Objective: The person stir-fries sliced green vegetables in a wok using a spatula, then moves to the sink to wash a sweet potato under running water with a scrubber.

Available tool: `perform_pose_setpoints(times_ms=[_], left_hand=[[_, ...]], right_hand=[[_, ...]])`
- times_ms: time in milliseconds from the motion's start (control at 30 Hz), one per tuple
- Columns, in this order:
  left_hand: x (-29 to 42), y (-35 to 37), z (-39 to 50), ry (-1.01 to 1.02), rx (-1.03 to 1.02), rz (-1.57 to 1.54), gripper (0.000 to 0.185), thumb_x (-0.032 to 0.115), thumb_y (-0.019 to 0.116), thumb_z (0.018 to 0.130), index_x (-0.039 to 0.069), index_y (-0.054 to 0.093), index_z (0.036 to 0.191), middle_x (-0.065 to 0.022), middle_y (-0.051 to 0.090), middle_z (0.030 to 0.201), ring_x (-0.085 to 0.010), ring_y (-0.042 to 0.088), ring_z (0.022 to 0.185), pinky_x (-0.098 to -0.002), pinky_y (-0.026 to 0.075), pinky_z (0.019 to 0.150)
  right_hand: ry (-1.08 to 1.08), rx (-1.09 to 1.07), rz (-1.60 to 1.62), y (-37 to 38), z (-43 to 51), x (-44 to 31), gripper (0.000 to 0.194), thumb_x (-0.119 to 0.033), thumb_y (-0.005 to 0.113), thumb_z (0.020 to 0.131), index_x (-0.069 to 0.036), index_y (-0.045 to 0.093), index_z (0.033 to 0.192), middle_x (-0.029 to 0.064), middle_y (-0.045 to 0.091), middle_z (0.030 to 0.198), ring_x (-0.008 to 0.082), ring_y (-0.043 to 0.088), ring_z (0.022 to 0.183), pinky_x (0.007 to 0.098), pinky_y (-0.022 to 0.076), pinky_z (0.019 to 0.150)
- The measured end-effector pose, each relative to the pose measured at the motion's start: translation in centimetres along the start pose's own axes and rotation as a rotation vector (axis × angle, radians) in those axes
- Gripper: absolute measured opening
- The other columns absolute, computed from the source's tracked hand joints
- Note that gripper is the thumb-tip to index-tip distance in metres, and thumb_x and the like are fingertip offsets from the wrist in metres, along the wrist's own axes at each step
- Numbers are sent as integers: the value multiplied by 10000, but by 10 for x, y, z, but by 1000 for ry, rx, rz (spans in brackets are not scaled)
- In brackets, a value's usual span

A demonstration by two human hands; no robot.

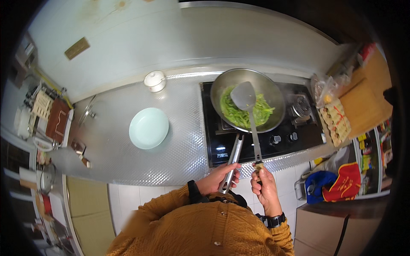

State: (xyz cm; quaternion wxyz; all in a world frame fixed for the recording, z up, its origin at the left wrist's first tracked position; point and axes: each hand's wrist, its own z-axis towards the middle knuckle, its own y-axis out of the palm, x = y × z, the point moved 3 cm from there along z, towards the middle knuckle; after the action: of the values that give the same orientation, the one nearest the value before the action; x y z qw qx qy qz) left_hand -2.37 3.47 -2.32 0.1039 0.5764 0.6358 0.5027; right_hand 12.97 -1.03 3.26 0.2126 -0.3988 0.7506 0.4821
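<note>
My left hand (pixel 224 177) is closed around the metal handle (pixel 236 150) of a steel wok (pixel 278 96) on the left burner of a black gas hob (pixel 221 144). In my right hand (pixel 266 188) is the end of a metal spatula (pixel 254 134). Its broad blade (pixel 242 95) is over the wok, above cooked green vegetable pieces (pixel 230 110); whether it touches them is hard to tell. A pale green plate (pixel 149 128) lies on the metal worktop left of the hob.
A lidded white pot (pixel 154 81) stands near the wall. A glass lid (pixel 87 112) and a brown knife block or rack (pixel 58 120) are at the left. An egg tray (pixel 335 121), plastic bags (pixel 326 89) and a wooden board (pixel 368 96) are right of the hob.
</note>
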Motion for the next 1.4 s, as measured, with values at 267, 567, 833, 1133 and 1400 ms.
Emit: perform_pose_setpoints(times_ms=[267,567,833,1133,1400], left_hand=[[0,-3,0,22,32,6,324,344,429,939,78,458,1121,-29,515,913,-129,534,814,-275,497,669],[8,-6,-2,167,-3,33,247,346,436,938,123,467,1041,16,533,872,-78,521,801,-231,445,648],[12,-12,-6,197,48,178,258,316,427,947,122,484,1108,-1,591,1052,-102,548,929,-280,416,785],[41,-1,-22,497,161,403,209,149,402,928,62,494,1093,-30,519,1025,-125,486,938,-285,403,830],[55,38,-35,401,-32,716,329,48,351,869,25,478,1172,-47,525,1046,-126,514,932,-285,410,859]], right_hand=[[-15,-57,-78,8,0,1,275,-120,526,886,-36,463,1140,-7,452,695,26,331,444,156,262,356],[47,-192,-183,27,2,-3,299,-109,535,872,-1,466,1142,20,470,687,64,397,437,191,348,363],[48,-198,-189,38,4,-2,254,-70,489,874,-10,479,1121,17,470,701,76,418,454,201,369,394],[-18,-217,-224,44,5,-3,258,-66,507,892,-36,442,1139,3,467,740,80,444,507,215,394,444],[-5,-469,-320,60,11,11,285,-78,521,878,-41,388,1127,24,492,721,98,512,550,226,422,478]])
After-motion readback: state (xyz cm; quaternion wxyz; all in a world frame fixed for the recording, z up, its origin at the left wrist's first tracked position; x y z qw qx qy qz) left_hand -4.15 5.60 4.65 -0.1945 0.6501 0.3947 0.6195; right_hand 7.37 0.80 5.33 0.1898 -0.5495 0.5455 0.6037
